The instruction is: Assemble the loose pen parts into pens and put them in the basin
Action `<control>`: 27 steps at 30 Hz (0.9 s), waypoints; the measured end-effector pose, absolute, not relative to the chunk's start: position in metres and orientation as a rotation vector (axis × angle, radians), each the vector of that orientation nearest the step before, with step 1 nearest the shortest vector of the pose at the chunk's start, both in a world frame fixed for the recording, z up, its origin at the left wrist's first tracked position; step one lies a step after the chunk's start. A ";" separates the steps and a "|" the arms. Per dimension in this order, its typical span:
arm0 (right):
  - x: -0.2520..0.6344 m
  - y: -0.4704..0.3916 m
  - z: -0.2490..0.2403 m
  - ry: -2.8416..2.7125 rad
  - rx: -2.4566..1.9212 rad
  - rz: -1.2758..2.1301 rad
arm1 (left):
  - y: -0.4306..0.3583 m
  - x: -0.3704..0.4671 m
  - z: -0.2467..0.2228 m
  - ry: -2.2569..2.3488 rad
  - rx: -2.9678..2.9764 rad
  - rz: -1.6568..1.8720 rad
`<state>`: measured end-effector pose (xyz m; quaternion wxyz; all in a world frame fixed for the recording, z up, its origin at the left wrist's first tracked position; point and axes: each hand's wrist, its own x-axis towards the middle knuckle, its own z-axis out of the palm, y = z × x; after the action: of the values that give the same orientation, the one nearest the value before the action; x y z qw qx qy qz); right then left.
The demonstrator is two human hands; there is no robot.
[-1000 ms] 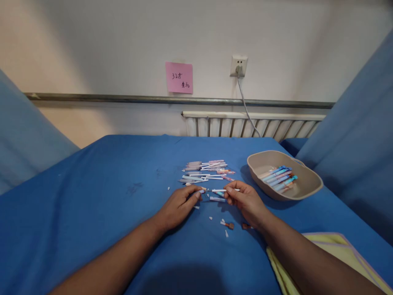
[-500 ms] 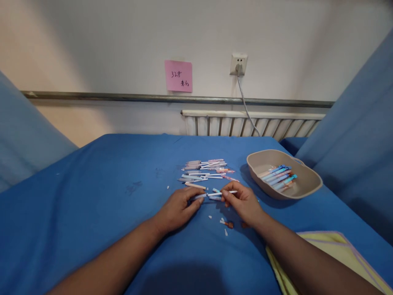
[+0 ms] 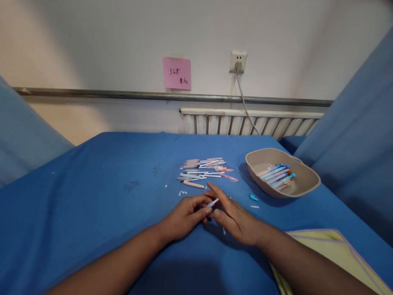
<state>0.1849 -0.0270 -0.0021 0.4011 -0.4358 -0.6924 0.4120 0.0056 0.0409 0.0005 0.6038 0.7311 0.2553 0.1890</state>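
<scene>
My left hand [image 3: 188,216] is closed around a pale pen barrel [image 3: 210,204], and a thin white stick, apparently a refill, pokes out of its upper right end. Right against it is my right hand [image 3: 235,217], with its fingers apart and the index finger stretched out past the white tip. Whether its thumb touches the barrel I cannot tell. Just beyond the hands lies a peach pen part [image 3: 194,185]. Behind that is a loose pile of pen barrels [image 3: 190,176], white refills [image 3: 211,174] and pink patterned pieces [image 3: 229,178].
A beige basin [image 3: 302,180] holding several assembled pens [image 3: 278,175] stands on the right. Near it lie a teal pen piece [image 3: 253,197] and a short white piece [image 3: 254,207]. Small white bits [image 3: 182,193] are scattered on the blue cloth [image 3: 92,196]. A yellow cloth [image 3: 325,250] lies at lower right.
The white stick that my right hand held now sits in the pen barrel in my left hand. My right hand's fingers have spread, and both hands have come closer together.
</scene>
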 end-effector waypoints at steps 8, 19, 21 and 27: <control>0.210 0.012 -0.029 -1.297 -1.314 0.770 | 0.059 0.000 -0.003 0.828 1.462 0.695; 0.201 0.000 -0.017 -2.216 -1.627 0.324 | 0.061 0.001 -0.006 0.871 1.445 0.732; 0.201 0.000 -0.018 -2.215 -1.631 0.329 | 0.061 0.001 -0.007 0.884 1.455 0.729; 0.204 0.010 -0.030 -1.533 -1.413 0.864 | 0.065 -0.001 -0.010 0.901 1.489 0.728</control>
<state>0.2037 0.0103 -0.0301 0.4281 -0.5658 -0.6140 0.3458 -0.0007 0.0649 -0.0096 0.5869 0.6390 0.3867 0.3125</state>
